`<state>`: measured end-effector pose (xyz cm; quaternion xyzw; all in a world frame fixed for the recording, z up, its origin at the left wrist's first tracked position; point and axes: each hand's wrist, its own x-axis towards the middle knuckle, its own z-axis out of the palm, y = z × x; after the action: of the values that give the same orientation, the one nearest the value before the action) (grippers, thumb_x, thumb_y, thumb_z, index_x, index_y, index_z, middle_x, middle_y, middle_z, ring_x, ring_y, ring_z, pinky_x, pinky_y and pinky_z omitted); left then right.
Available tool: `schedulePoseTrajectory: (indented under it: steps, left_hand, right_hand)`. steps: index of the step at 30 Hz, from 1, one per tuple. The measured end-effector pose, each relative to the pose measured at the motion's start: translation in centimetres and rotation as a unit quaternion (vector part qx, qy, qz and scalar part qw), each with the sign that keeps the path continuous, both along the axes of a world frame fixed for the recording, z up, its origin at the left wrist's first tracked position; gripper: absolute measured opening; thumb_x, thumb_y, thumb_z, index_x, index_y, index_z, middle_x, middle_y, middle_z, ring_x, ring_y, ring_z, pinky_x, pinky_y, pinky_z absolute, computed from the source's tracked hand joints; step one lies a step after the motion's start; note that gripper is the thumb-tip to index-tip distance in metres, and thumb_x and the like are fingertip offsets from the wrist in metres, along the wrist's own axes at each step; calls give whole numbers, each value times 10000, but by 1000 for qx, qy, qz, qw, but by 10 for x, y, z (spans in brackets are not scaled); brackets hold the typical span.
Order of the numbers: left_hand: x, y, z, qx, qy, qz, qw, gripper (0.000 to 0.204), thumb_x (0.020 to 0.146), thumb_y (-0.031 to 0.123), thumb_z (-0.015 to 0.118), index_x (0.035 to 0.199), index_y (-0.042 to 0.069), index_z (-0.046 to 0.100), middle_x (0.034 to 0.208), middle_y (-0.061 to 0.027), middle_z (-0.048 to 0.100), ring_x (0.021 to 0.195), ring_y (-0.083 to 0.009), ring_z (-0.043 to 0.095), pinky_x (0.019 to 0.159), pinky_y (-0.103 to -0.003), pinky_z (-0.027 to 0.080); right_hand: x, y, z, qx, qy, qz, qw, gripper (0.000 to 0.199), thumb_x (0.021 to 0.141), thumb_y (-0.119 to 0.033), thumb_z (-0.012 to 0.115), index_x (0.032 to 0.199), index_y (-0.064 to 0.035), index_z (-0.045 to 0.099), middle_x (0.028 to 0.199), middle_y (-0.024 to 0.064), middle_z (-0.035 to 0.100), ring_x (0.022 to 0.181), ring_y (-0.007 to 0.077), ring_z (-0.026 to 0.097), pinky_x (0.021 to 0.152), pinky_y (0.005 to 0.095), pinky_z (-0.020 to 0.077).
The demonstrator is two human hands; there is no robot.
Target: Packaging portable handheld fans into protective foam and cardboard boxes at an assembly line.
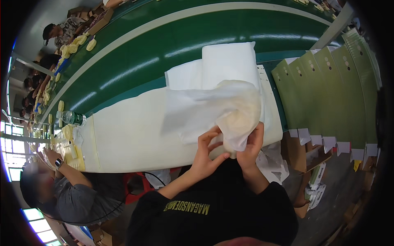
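Observation:
Just in front of my body, both hands work on a cream-coloured rounded item (240,119) covered by a thin, see-through white sheet (197,104). The fingers and thumb of my left hand (206,153) curve round the item's near left side. On the other side, my right hand (250,151) grips the item and the gathered sheet. The sheet spreads loosely to the left over the table. The item's kind is hidden by the wrapping. Behind it lies a stack of folded white sheets (227,61).
My hands are over a cream-covered table (131,131), alongside a green conveyor belt (176,45). Green boxes (324,90) stand in a row at the right. A plastic bottle (74,118) lies at the left, near a co-worker's hand (51,156). An open carton (301,153) sits lower right.

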<state>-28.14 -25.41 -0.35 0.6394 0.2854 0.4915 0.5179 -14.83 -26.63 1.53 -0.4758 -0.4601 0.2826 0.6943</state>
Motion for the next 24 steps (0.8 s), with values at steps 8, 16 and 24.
schedulePoseTrajectory:
  steps: [8,16,24]
  left_hand:
    - [-9,22,34,-287,-62,-74,953,638,852,-59,591,1409,59,303,1209,-167,552,1084,-239,571,888,-350,486]
    - [-10,43,85,-72,178,-130,973,471,799,87,687,1235,58,512,969,-93,662,870,-187,662,789,-295,517]
    - [120,86,195,243,-103,-499,825,145,667,81,720,792,20,679,694,-40,647,563,-234,599,545,-306,485]
  right_hand:
    - [30,3,12,102,-335,12,937,259,752,-43,651,999,-109,610,1033,117,504,1065,305,479,922,410,418]
    - [54,-8,10,205,-386,-172,883,494,780,-117,664,1225,-249,494,1037,79,504,1011,280,492,976,461,381]
    - [67,-38,48,225,-43,-164,959,490,853,-323,645,1246,-131,425,953,111,569,903,254,559,890,462,447]
